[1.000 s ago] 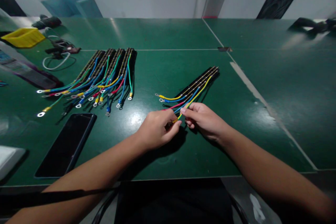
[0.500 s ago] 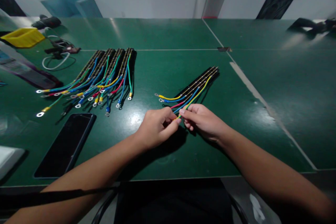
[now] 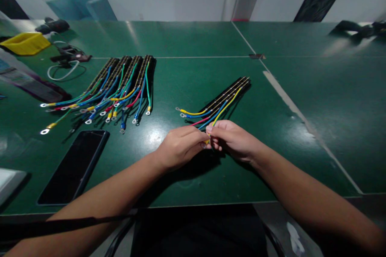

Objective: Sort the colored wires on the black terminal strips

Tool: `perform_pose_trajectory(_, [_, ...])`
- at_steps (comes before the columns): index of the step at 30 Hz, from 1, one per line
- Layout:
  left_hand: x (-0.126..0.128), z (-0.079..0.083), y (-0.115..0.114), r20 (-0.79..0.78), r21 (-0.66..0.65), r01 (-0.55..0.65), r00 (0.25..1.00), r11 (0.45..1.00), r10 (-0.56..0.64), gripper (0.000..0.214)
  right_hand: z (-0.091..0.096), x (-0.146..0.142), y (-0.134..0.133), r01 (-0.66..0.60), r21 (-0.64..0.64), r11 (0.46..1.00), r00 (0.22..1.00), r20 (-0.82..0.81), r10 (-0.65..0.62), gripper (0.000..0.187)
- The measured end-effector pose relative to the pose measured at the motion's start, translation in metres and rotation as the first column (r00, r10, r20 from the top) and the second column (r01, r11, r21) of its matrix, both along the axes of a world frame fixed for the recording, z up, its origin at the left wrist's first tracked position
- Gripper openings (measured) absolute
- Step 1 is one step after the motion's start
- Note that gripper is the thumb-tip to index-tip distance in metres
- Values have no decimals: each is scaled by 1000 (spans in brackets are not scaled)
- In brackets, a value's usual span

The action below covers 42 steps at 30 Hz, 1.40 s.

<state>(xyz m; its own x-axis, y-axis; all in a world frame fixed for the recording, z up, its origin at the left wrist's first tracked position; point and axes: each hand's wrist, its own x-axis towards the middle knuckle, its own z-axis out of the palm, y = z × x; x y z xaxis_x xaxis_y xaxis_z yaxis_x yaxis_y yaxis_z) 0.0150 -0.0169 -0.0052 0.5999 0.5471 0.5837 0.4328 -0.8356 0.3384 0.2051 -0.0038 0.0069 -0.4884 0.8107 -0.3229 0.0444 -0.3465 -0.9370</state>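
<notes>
A black terminal strip [image 3: 224, 95] with rows of metal contacts lies slantwise on the green table. Yellow, blue and red wires run from it toward me, some ending in ring terminals. My right hand [image 3: 232, 138] pinches the yellow-green wire [image 3: 224, 108] between thumb and finger. Against it, my left hand [image 3: 182, 146] is closed at that wire's near end, where a bit of yellow shows at the fingertips. The fingers hide most of this end. The blue and red wires pass just beyond my left hand.
Several similar wired strips [image 3: 144, 76] lie side by side at the left. Nearer me is a dark phone [image 3: 74, 168]. A yellow bin [image 3: 25, 43], a coiled cable [image 3: 63, 71] and a plastic package [image 3: 27, 76] sit at the far left. Pale tape [image 3: 289, 104] crosses the table at right.
My left hand has turned over the wire's end and its fingers have come closer to my right hand. A yellow piece now shows at the fingertips. My right hand has stayed nearly still.
</notes>
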Motion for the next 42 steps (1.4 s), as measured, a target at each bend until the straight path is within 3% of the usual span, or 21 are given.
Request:
perform_pose_trajectory(7, [2, 5, 1, 30, -78, 33, 999, 996, -30, 9, 3, -3, -1, -60, 21, 998, 993, 100, 58, 29])
perform_pose_trajectory(15, [0, 1, -1, 22, -15, 48, 999, 999, -47, 13, 0, -2, -1, -50, -1, 999, 998, -37, 50, 32])
perform_pose_trajectory(19, [2, 2, 0, 24, -18, 51, 998, 999, -51, 9, 0, -2, -1, -59, 21, 998, 998, 1, 59, 33])
perform_pose_trajectory(27, [5, 5, -1, 48, -137, -16, 999, 990, 23, 9, 0, -4, -1, -59, 16, 998, 997, 57, 58, 31])
perform_pose_trajectory(34, [4, 2, 2, 57, -48, 61, 997, 997, -58, 9, 1, -3, -2, -29, 10, 1000, 999, 31, 29, 30])
perform_pose_trajectory(42, [5, 7, 1, 53, -235, -4, 998, 972, 17, 14, -2, -4, -1, -60, 61, 996, 994, 91, 54, 36])
